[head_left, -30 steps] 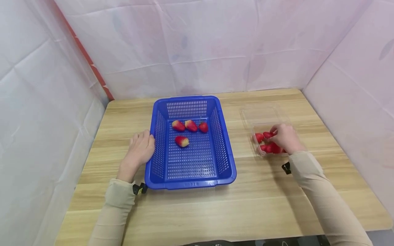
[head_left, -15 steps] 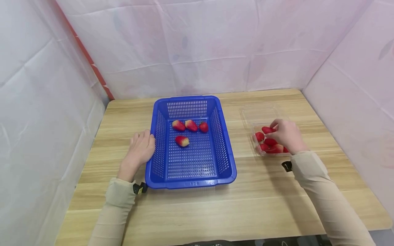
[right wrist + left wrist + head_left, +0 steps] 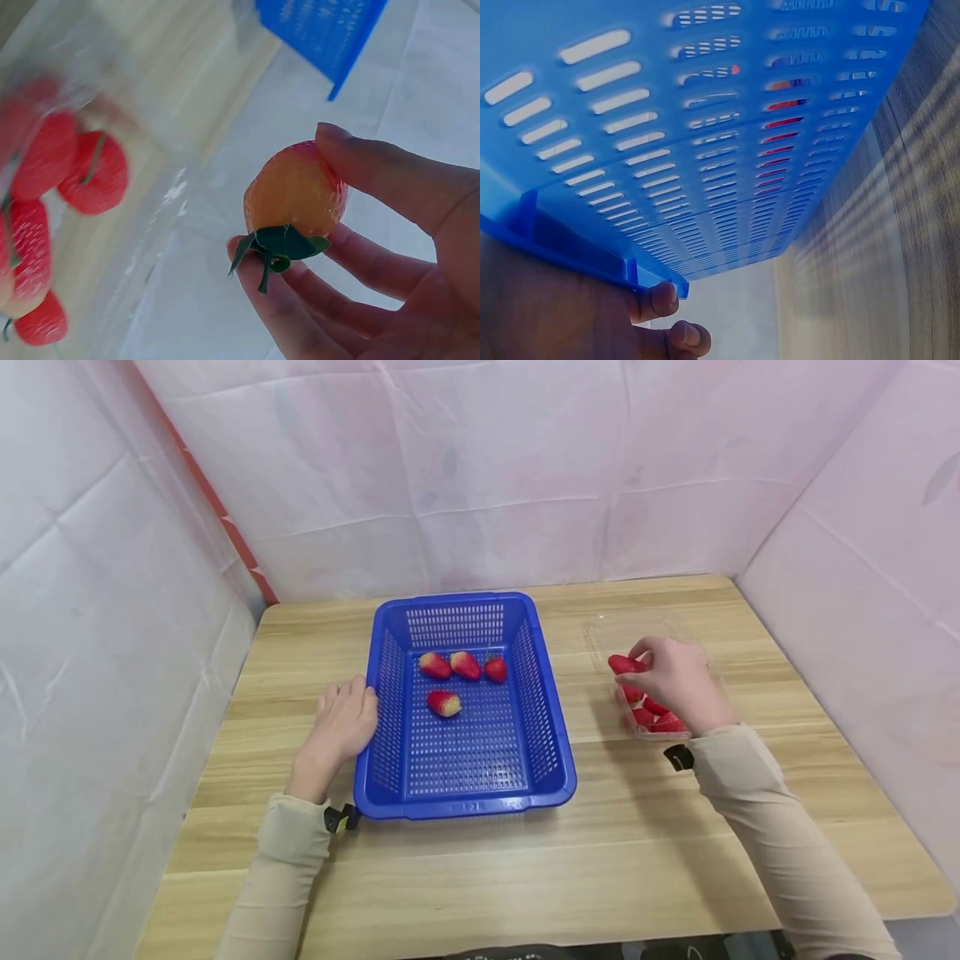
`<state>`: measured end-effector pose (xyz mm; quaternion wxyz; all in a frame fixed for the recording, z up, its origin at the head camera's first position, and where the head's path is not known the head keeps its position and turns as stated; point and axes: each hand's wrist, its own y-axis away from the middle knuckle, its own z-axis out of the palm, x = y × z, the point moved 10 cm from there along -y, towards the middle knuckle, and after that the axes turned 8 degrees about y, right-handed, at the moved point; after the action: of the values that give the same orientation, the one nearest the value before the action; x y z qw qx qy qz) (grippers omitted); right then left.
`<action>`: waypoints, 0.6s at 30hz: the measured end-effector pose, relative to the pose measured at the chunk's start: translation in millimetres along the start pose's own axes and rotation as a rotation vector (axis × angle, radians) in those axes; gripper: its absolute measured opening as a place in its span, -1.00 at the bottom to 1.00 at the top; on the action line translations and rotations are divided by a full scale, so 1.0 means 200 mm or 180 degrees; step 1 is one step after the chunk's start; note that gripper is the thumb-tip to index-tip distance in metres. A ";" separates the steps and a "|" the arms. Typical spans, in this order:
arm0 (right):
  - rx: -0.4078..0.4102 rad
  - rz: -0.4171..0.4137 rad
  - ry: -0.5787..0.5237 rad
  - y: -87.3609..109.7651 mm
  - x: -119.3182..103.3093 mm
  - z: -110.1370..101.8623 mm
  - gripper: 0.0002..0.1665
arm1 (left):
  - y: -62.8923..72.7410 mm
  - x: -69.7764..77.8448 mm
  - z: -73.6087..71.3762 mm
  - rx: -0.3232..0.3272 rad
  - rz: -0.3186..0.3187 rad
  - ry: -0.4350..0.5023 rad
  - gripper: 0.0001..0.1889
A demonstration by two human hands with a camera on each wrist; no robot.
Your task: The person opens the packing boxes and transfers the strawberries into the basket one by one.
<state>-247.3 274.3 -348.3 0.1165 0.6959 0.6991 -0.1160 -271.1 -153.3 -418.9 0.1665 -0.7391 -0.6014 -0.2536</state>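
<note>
In the head view my right hand (image 3: 678,681) is raised over a clear plastic box (image 3: 637,733), pinching a strawberry (image 3: 626,665) between thumb and fingers. The right wrist view shows that held strawberry (image 3: 292,191) close up, its pale end and green leaves turned to the camera. More red strawberries (image 3: 663,722) lie in the box, partly hidden by the hand. My left hand (image 3: 345,718) grips the left rim of a blue perforated basket (image 3: 467,811); its fingertips (image 3: 690,335) show by the rim in the left wrist view. Several strawberries (image 3: 444,703) lie inside the basket.
Both containers stand on a light wooden table (image 3: 480,885), the basket left of the box. The box's clear lid (image 3: 630,631) lies folded back behind it. White sheets (image 3: 510,477) hang behind the table and at both sides.
My right hand has lifted a strawberry out of the clear box and moved it up and leftward, towards the basket. The left hand and basket have stayed in place.
</note>
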 end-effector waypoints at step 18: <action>-0.0043 -0.0181 -0.0249 -0.07 -0.30 0.00 -0.57 | 0.00 0.00 0.00 -0.0014 -0.0027 -0.0023 -0.61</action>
<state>-260.8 216.7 -328.4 0.1450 0.6699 0.7143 -0.1417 -271.0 -153.9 -418.3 0.1617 -0.7379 -0.6045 -0.2529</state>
